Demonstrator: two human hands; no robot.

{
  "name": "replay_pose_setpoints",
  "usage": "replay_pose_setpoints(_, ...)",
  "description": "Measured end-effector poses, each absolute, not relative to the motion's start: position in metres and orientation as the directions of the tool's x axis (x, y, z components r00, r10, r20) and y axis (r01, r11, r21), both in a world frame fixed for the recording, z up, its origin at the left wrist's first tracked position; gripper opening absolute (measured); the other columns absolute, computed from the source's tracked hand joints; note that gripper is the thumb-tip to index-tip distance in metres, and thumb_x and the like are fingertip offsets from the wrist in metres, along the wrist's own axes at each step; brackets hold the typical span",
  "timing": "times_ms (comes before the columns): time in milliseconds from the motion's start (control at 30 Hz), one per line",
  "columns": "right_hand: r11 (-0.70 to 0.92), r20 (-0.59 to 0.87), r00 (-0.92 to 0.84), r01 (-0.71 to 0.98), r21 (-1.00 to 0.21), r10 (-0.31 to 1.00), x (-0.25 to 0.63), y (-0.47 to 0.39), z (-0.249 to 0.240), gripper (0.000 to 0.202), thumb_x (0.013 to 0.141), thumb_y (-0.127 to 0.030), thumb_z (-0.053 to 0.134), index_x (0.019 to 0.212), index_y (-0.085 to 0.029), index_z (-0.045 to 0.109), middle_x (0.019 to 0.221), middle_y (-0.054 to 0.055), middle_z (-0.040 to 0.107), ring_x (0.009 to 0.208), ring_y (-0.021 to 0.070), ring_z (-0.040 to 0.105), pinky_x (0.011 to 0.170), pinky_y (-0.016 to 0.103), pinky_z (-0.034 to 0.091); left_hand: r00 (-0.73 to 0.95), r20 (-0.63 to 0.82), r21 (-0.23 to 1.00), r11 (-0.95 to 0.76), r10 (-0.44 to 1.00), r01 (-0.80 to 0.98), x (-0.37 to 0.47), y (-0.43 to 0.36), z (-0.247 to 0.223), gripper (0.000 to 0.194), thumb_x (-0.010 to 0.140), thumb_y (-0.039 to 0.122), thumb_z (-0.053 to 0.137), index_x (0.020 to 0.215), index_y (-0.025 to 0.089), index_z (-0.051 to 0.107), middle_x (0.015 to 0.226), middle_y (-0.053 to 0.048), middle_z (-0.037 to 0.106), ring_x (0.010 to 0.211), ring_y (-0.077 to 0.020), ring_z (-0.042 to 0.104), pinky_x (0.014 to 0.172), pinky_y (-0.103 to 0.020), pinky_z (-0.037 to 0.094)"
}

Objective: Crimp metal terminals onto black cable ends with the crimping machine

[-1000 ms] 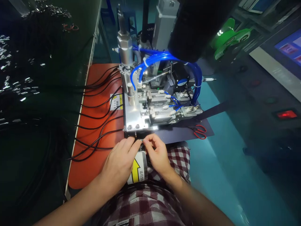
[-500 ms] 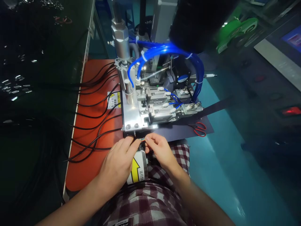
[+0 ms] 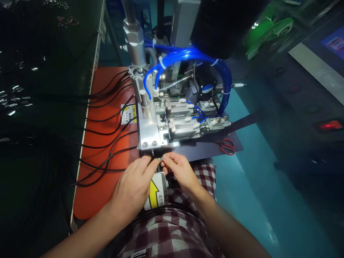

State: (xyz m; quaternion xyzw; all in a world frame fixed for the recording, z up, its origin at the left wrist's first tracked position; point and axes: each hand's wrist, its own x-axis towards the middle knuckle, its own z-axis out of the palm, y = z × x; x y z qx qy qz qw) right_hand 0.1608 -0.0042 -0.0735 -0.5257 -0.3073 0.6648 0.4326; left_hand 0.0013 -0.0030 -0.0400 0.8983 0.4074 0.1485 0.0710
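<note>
Just in front of the metal machine [image 3: 149,134], both hands meet with fingertips almost touching. My left hand [image 3: 135,177] is closed in a pinch at the near edge of the machine; what runs under its palm is hidden. Between the two hands shows a short bit of thin coloured wires [image 3: 160,159]. My right hand [image 3: 179,170] pinches the right end of these wires between thumb and forefinger. Below them sits a white label with a yellow arrow [image 3: 154,193], partly covered by my left hand.
Several black cables [image 3: 104,145] cross the orange board [image 3: 88,200] on the left. Red-handled scissors [image 3: 228,146] lie on the dark plate at right. Blue air hoses [image 3: 185,53] arch over the machine. A green reel [image 3: 268,34] stands at the upper right.
My right fingertips have moved slightly left, closer to my left hand, and less of the wires shows between them. The view has shifted a little; my left hand keeps its pinch.
</note>
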Motion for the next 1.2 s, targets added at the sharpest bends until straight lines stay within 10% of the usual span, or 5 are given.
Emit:
replay_pose_setpoints(267, -0.435, -0.441, -0.046, -0.290, -0.853, 0.896, 0.161, -0.002, -0.069, 0.028, 0.071, -0.041, 0.069, 0.069, -0.017, 0.057, 0.060, -0.005, 0.054, 0.050, 0.0090, 0.047, 0.054, 0.025, 0.035, 0.617, 0.161, 0.202, -0.637, 0.771, 0.744, 0.004, -0.004, -0.041, 0.041, 0.078, -0.002, 0.042, 0.114, 0.010, 0.056, 0.092, -0.011, 0.057, 0.079, -0.0243, 0.053, 0.067, -0.037, 0.050)
replay_pose_setpoints(500, -0.436, -0.434, -0.081, -0.323, -0.840, 0.897, 0.158, -0.003, -0.073, 0.027, 0.071, -0.040, 0.068, 0.069, -0.017, 0.056, 0.060, -0.004, 0.053, 0.051, 0.0089, 0.044, 0.054, 0.025, 0.032, 0.513, 0.171, 0.468, -0.528, 0.841, 0.709, -0.013, -0.007, -0.042, 0.036, 0.087, 0.005, 0.037, 0.119, 0.012, 0.052, 0.106, -0.011, 0.052, 0.098, -0.0206, 0.053, 0.082, -0.031, 0.051)
replay_pose_setpoints(800, -0.401, -0.398, -0.074, -0.312, -0.862, 0.914, 0.158, -0.006, -0.072, 0.027, 0.073, -0.041, 0.069, 0.069, -0.016, 0.056, 0.060, -0.005, 0.053, 0.052, 0.0089, 0.044, 0.056, 0.025, 0.034, 0.472, 0.131, 0.128, -0.487, 0.872, 0.864, -0.050, -0.046, -0.046, 0.047, 0.093, 0.020, 0.036, 0.140, 0.016, 0.033, 0.133, -0.014, 0.048, 0.119, -0.0300, 0.045, 0.092, -0.045, 0.049)
replay_pose_setpoints(1200, -0.416, -0.429, -0.020, -0.294, -0.861, 0.903, 0.164, -0.011, -0.075, 0.037, 0.077, -0.051, 0.064, 0.079, -0.015, 0.062, 0.071, -0.001, 0.057, 0.056, 0.0096, 0.049, 0.058, 0.025, 0.037, 0.391, 0.108, 0.022, -0.395, 0.914, 0.918, -0.045, -0.046, -0.040, 0.043, 0.092, 0.024, 0.041, 0.134, 0.019, 0.048, 0.134, -0.015, 0.047, 0.117, -0.0326, 0.048, 0.072, -0.040, 0.059)
